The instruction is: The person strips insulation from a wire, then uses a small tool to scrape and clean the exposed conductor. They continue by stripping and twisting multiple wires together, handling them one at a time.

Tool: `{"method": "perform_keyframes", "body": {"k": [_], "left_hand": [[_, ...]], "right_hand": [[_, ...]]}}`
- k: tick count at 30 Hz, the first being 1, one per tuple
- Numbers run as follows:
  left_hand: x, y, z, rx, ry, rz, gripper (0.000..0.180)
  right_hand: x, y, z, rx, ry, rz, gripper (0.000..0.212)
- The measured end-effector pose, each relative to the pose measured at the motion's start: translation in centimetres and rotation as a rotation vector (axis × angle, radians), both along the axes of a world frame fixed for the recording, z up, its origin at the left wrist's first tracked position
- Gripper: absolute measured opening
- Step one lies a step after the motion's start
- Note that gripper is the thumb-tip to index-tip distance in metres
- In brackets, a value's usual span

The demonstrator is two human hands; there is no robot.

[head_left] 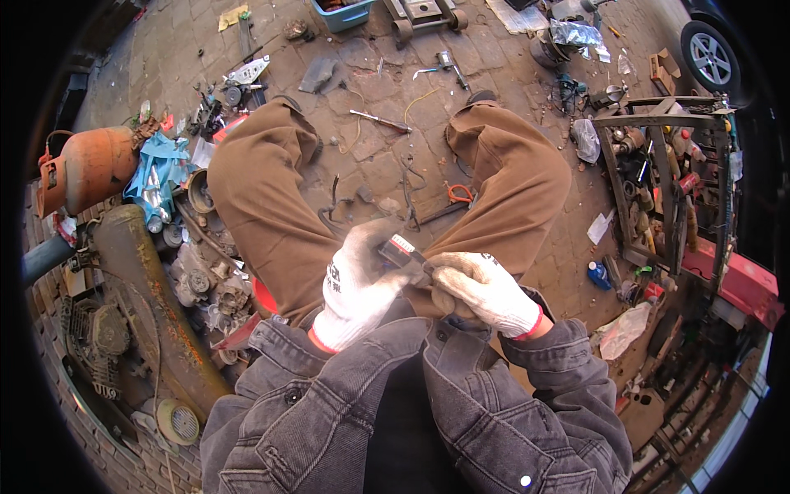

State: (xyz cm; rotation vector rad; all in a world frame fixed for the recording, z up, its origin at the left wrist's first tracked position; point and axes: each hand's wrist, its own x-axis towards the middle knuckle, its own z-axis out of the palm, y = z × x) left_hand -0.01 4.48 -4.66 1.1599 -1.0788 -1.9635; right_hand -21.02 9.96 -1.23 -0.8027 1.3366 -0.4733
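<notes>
1. The dark piece (395,253), with a red-and-white patch on its upper end, is between the two gloved hands, above the gap between the thighs; much of it is covered, so its full shape cannot be told.
2. The left hand (350,284) is closed around it, thumb across the near side. The right hand (485,288) is pinched at its other end, though the glove hides the exact contact.
3. The likeliest trouble, I judge, is a slip: knitted gloves could blunt the fingers' feel, and a twist by one hand might pull the piece from the other.
4. Anything dropped could fall past the brown trousers (263,181) and lodge in the joints of the stone paving (370,74), where small parts would be hard to spot.
5. Counted in hand: one dark piece, two gloves, two hands.
6. Counted between and beyond the knees: one orange loop (459,193), one screwdriver (380,122), one blue tub (350,16). A foot shifting onto the screwdriver might roll it.
7. Counted farther out: one orange gas cylinder (97,169) at the left, one car wheel (710,56) at upper right, one rusty metal frame (662,121) at the right. The heaped parts at the left overlap too much to count.
</notes>
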Motion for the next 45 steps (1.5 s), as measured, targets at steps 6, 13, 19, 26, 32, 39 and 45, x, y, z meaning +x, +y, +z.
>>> {"method": "perform_keyframes", "body": {"k": [6, 13, 19, 26, 32, 39, 45], "left_hand": [[0.4, -0.9, -0.9, -0.104, -0.129, -0.165, 0.059], [0.8, -0.4, -1.6, -0.097, -0.056, -0.274, 0.064], [0.4, -0.4, -0.6, 0.088, -0.012, -0.258, 0.052], [0.1, -0.6, 0.0, 0.184, -0.013, -0.285, 0.040], [0.0, -0.9, 0.2, -0.008, -0.135, -0.389, 0.040], [-0.5, -0.4, 0.4, 0.167, -0.044, -0.229, 0.036], [-0.2, -0.4, 0.2, 0.288, 0.057, -0.165, 0.043]], "right_hand": [[1.5, 0.0, -0.1, -0.672, 0.598, 0.145, 0.024], [1.7, 0.0, -0.1, -0.831, 0.805, 0.281, 0.022], [1.2, 0.0, -0.5, -0.792, 0.655, 0.262, 0.027], [0.6, 0.4, -1.5, -0.842, 0.602, 0.303, 0.030], [0.7, -0.2, -0.1, -0.816, 0.677, 0.389, 0.022], [1.1, -0.7, 0.9, -0.937, 0.801, 0.294, 0.018], [0.6, 0.3, -0.2, -0.761, 0.708, 0.252, 0.015]]}}
